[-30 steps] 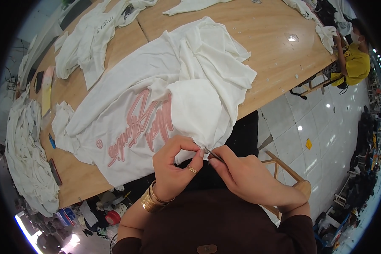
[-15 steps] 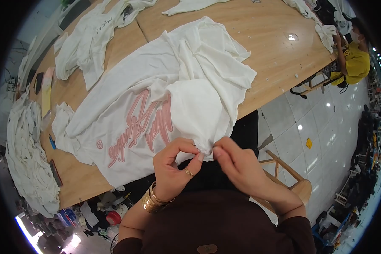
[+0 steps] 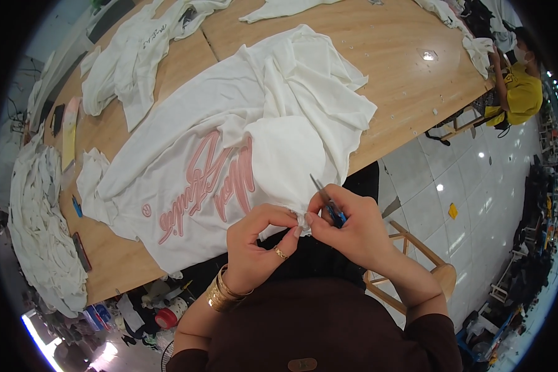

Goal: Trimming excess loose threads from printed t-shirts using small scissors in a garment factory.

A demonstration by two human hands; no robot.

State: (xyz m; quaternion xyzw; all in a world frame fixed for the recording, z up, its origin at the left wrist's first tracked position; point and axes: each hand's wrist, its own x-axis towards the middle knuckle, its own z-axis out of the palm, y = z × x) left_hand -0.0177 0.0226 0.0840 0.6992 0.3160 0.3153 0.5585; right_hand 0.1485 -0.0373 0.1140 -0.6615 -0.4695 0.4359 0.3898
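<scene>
White garment [image 3: 242,124]: rumpled, pink lettering [image 3: 220,201] up-left of left grip [image 3: 257,242]
Left grip: pinching edge
Right grip [image 3: 356,229]: likewise, plus snips [image 3: 336,215], newly visible

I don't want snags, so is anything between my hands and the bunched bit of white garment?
Nothing visible is. Your left hand and right hand both pinch the white garment there. A blue-handled tool sits in the right hand, its tip pointing away from the pinched spot.

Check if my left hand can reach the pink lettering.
Probably yes: your left hand pinches gathered cloth of the white garment, but the pink lettering lies mostly uncovered beside it.
</scene>
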